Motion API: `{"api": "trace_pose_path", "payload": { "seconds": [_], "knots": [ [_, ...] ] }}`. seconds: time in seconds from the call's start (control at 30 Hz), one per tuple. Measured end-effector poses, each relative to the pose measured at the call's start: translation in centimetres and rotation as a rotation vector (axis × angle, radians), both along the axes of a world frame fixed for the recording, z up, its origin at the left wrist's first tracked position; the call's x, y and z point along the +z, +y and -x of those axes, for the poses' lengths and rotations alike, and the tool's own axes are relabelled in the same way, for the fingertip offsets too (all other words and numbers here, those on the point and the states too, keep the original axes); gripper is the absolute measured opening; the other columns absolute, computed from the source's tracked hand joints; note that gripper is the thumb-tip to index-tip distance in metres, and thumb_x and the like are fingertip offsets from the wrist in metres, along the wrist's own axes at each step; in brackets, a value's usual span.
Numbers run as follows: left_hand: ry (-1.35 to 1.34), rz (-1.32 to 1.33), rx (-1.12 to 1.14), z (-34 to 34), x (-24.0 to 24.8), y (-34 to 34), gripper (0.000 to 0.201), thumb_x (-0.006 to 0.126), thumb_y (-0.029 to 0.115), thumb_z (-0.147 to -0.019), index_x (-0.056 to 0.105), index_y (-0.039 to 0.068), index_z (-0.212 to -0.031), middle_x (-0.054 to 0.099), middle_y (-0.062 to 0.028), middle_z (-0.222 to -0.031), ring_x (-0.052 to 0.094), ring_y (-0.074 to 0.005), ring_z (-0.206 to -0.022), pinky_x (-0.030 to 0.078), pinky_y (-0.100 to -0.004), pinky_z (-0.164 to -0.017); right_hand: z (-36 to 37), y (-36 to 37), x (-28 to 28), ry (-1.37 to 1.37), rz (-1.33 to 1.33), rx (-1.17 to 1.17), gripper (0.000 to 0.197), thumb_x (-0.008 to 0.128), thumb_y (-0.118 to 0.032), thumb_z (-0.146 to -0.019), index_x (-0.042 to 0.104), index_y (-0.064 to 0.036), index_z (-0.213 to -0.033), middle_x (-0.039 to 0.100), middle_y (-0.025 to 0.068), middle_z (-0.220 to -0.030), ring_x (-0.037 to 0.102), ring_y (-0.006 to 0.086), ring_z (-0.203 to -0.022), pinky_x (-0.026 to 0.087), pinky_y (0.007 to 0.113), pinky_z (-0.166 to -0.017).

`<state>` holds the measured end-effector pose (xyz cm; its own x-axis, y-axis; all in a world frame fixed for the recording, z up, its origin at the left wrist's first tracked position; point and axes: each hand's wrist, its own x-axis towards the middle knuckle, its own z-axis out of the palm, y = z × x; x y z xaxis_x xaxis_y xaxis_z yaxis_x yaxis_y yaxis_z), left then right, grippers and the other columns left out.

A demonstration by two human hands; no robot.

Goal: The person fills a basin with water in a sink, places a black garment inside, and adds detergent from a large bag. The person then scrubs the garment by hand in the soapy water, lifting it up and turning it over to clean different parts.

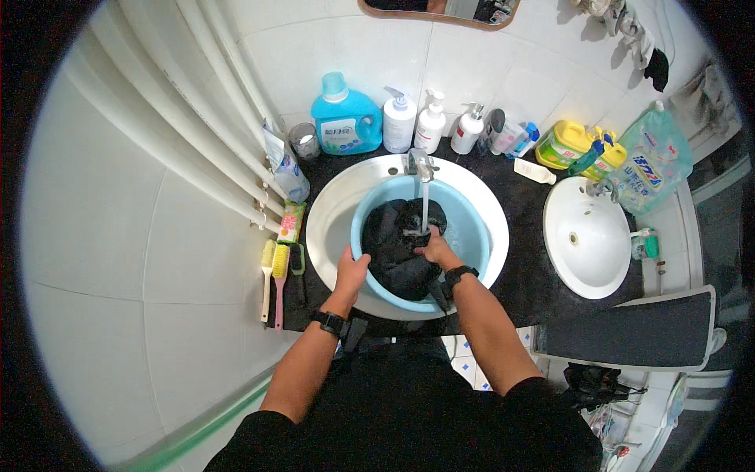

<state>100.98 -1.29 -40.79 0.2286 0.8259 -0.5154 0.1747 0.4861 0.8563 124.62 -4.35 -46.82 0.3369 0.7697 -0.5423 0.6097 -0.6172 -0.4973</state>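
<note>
I have both bare forearms point(491, 322) out there angled forward and inward, the left hand point(351, 271) curled, the right hand point(437, 248) slightly farther forward, pointing up-left and bent in a grip

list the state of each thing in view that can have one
Left faucet: running
Blue basin: set in large sink
Black cloth: bunched up
Left hand: gripping basin
Right hand: gripping cloth
Blue detergent jug: upright, capped
Small white bottle: lying down
Right faucet: not running
</note>
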Motion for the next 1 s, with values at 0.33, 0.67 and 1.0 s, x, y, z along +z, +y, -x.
{"api": "trace_pose_path", "payload": {
  "seconds": [0.33, 0.67, 1.0],
  "knots": [
    [0.499, -0.871, -0.696, -6.1, 2.7, 3.2, 0.07, 0.062, 0.016, -0.072, 0.032, 0.01, -0.136, 0.041, -0.0189, -0.129, 0.035, -0.0368, -0.121, 0.032, -0.0494, -0.097, -0.9, -4.8, 13.7, -0.014, -0.447, 0.168, 0.023, 0.053, -0.02, -0.087, 0.058, 0.0016, -0.09, 0.059, 0.023, -0.081, 0.056, 0.041, -0.076, 0.044, 0.043, -0.068],
    [0.34, -0.69, -0.959, -8.1, 4.6, 4.8, 0.031, 0.067, 0.024, -0.073, 0.06, 0.002, -0.094, 0.06, -0.0201, -0.088, 0.057, -0.0371, -0.088, 0.045, -0.0429, -0.075, -4.0, -7.6, 21.4, 0.059, -0.588, -0.156, 0.027, 0.059, -0.025, -0.085, 0.062, -0.0002, -0.096, 0.063, 0.0142, -0.088, 0.059, 0.0238, -0.08, 0.046, 0.032, -0.074],
    [0.152, -0.923, -1.383, -9.8, 5.7, 3.2, 0.037, 0.06, 0.014, -0.071, 0.055, 0.006, -0.107, 0.049, -0.015, -0.117, 0.045, -0.0336, -0.11, 0.038, -0.0399, -0.09, 0.1, -7.4, 17.1, 0.237, -0.556, 0.34, 0.019, 0.062, -0.019, -0.082, 0.064, 0.0003, -0.083, 0.059, 0.0114, -0.079, 0.055, 0.024, -0.076, 0.044, 0.034, -0.069]
  ]
}}
